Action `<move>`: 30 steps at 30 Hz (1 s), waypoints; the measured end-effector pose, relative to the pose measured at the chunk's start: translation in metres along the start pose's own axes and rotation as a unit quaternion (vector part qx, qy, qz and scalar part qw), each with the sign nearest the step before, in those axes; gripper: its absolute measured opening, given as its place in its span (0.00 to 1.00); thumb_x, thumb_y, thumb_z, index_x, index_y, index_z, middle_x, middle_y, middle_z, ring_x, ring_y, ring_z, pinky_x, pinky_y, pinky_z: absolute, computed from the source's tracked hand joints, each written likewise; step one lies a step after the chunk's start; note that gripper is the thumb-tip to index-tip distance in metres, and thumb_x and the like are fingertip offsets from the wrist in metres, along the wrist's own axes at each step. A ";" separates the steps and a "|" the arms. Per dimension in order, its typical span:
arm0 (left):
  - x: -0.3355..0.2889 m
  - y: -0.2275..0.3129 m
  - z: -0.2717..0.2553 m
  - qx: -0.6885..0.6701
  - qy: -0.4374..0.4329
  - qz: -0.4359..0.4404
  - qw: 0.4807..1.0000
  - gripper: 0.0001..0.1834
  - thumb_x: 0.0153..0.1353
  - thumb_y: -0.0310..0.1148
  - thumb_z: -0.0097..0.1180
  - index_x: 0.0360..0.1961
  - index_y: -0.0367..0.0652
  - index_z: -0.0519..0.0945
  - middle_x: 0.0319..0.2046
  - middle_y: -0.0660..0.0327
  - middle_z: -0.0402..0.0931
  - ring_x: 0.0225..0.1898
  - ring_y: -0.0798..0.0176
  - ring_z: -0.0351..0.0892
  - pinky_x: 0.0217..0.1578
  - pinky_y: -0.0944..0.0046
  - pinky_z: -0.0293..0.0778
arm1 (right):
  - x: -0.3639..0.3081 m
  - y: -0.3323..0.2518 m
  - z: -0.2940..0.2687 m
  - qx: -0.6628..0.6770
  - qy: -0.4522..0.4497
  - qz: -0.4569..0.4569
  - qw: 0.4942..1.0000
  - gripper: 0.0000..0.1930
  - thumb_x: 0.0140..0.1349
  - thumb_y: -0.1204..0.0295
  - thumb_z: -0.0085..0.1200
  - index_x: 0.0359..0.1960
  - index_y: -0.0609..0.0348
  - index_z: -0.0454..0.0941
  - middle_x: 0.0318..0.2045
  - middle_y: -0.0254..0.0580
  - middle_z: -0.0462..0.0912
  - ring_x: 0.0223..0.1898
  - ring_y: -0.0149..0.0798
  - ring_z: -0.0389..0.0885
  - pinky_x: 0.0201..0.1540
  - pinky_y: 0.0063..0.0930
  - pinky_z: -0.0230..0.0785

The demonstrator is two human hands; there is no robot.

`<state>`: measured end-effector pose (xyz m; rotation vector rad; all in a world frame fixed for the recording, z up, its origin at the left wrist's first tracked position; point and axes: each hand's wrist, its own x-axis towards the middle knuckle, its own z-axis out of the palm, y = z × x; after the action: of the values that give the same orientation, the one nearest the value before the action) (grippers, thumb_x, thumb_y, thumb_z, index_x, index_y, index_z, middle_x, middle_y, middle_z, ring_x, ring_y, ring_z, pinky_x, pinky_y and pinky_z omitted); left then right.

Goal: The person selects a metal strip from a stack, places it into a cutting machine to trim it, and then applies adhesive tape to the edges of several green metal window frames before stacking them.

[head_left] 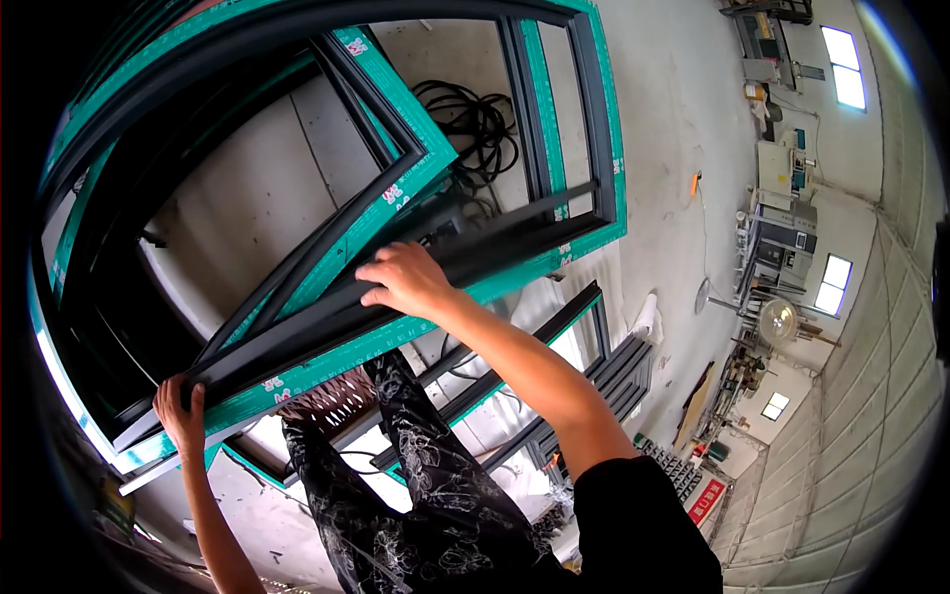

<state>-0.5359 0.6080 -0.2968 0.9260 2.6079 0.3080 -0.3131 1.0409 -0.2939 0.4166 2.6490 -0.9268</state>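
A large dark grey window frame point(599, 129) with green film on its faces lies before me. Along its near side runs a long dark profile strip point(297, 342), slanting from lower left to upper right; its right end looks smeared by motion. My right hand point(404, 280) is curled over the middle of this strip, fingers bent. Near the strip's left end, my left hand point(181, 416) grips it with the thumb on the near side. A smaller green-filmed frame point(421, 139) lies crosswise inside the large one.
Black cable point(475, 129) lies coiled on the floor beyond. More dark frames point(618, 381) are stacked at my right, beside a brown woven basket point(332, 401) near my legs. A pedestal fan point(777, 322) and workbenches with machines point(787, 233) line the right wall.
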 end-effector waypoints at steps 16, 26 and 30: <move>-0.003 0.002 0.022 0.090 0.064 -0.014 0.994 0.16 0.70 0.39 0.43 0.41 0.39 0.78 0.38 0.52 0.77 0.43 0.48 0.73 0.49 0.54 0.64 | -0.007 -0.008 -0.007 -0.030 0.006 -0.003 1.000 0.19 0.49 0.54 0.66 0.42 0.45 0.84 0.31 0.36 0.78 0.43 0.43 0.76 0.48 0.40 0.65; -0.001 0.005 0.024 0.082 0.083 -0.017 0.993 0.15 0.68 0.37 0.43 0.41 0.37 0.78 0.38 0.50 0.77 0.43 0.47 0.73 0.52 0.54 0.64 | -0.009 -0.012 -0.015 -0.031 -0.002 0.010 0.999 0.19 0.50 0.55 0.66 0.41 0.47 0.83 0.33 0.37 0.79 0.45 0.44 0.75 0.50 0.41 0.64; -0.002 0.006 0.018 0.073 0.112 0.012 0.991 0.13 0.67 0.36 0.45 0.39 0.38 0.78 0.36 0.52 0.76 0.43 0.48 0.73 0.51 0.54 0.64 | -0.016 -0.019 -0.018 -0.114 -0.057 -0.016 0.992 0.39 0.41 0.46 0.70 0.55 0.50 0.75 0.43 0.42 0.77 0.51 0.45 0.73 0.58 0.46 0.60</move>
<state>-0.5240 0.6123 -0.3106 1.0258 2.8589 0.2424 -0.3094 1.0353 -0.2638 0.2601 2.6236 -0.6258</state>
